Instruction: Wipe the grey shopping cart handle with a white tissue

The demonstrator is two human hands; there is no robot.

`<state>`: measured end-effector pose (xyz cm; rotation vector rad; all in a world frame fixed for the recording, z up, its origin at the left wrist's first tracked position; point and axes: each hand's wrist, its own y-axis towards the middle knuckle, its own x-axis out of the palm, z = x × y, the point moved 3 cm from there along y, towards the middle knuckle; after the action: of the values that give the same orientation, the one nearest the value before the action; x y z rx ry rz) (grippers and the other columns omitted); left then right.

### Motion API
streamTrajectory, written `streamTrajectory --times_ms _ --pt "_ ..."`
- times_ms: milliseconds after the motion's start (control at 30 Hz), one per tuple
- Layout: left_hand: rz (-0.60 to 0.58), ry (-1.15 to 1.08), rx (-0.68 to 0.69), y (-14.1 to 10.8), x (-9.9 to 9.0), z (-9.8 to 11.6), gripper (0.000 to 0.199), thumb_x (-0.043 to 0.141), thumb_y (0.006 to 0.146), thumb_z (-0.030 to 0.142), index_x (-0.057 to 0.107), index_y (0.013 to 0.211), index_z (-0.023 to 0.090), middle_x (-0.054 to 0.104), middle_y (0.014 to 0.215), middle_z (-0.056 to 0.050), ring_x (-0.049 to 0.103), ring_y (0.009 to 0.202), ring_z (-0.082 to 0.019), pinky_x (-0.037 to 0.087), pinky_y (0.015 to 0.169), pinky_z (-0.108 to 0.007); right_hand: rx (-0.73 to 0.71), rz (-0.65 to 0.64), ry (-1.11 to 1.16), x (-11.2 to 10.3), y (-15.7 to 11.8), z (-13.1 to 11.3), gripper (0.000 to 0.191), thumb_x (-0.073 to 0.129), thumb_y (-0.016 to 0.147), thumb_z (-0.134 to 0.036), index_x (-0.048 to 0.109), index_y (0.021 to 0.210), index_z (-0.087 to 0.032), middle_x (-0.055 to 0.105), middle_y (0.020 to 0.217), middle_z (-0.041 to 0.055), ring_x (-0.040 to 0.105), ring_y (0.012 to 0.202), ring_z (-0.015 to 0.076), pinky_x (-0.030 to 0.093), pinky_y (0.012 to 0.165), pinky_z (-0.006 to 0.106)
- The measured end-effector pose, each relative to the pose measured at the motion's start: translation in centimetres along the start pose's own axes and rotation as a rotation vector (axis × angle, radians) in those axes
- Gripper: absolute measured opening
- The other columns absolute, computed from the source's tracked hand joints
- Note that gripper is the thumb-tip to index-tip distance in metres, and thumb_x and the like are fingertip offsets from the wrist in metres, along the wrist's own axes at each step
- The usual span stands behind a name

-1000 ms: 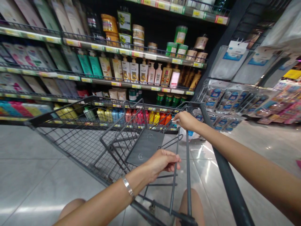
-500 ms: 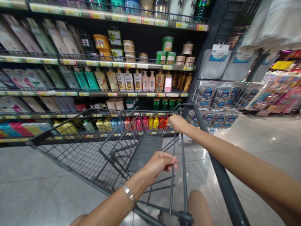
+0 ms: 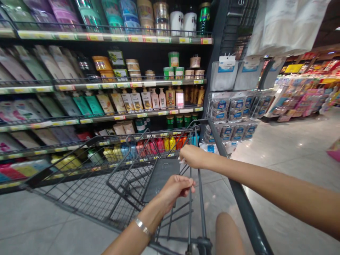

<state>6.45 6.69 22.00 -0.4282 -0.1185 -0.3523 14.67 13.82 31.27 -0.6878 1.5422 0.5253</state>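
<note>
A grey wire shopping cart [image 3: 79,184] stands before me, its thick dark handle [image 3: 245,209] passing under my right forearm. My left hand [image 3: 176,191], with a silver bracelet [image 3: 142,226] on the wrist, is closed in a pinch at a thin bar near the cart's rear; what its fingertips hold, if anything, is hidden. Above and beyond it my right hand [image 3: 193,156] is closed, knuckles up, over the cart's rear end. A small whitish bit shows at its fingers, too small to name. Between the hands and the basket lies the dark seat panel [image 3: 162,177].
Shelves [image 3: 114,37] of bottles and tubs run along the far side, close to the cart. Packs of blue-labelled scrubbers [image 3: 237,106] hang at the shelf end, below grey cloths [image 3: 224,74]. Grey tiled floor [image 3: 287,156] extends right. My bare knee [image 3: 228,230] is below.
The view has turned up and to the right, so the shelves sit lower and further left. My right hand has come down nearer my left hand; both stay closed.
</note>
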Motion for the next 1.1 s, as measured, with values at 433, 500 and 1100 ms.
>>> streamTrajectory --times_ms 433,500,1100 --pt "-0.014 -0.049 -0.020 0.1 0.4 -0.5 0.048 0.074 0.051 0.056 0.061 0.068 0.013 0.056 0.054 0.003 0.039 0.043 -0.004 0.025 0.048 -0.020 -0.180 0.313 0.365 1.0 -5.1 4.1 0.034 0.044 0.076 0.001 0.071 0.091 -0.013 0.069 0.102 0.0102 0.063 0.098 0.0172 0.047 0.089 0.030" --pt "-0.020 -0.050 -0.024 -0.1 0.5 -0.6 0.048 0.073 0.052 0.057 0.060 0.068 0.014 0.055 0.054 0.003 0.038 0.043 -0.003 0.025 0.048 -0.020 -0.174 0.313 0.300 1.3 -4.3 4.7 0.035 0.042 0.075 0.002 0.071 0.089 -0.012 0.069 0.099 0.0114 0.063 0.096 0.0175 0.046 0.086 0.029" --pt "-0.024 -0.029 -0.040 -0.2 0.4 -0.4 0.047 0.074 0.053 0.055 0.060 0.067 0.013 0.056 0.056 0.002 0.038 0.045 -0.004 0.025 0.049 -0.021 0.261 0.146 -0.049 -0.3 2.7 10.5 0.035 0.056 0.088 -0.036 0.054 0.118 -0.017 0.057 0.119 0.0074 0.059 0.101 0.0211 0.052 0.084 0.042"
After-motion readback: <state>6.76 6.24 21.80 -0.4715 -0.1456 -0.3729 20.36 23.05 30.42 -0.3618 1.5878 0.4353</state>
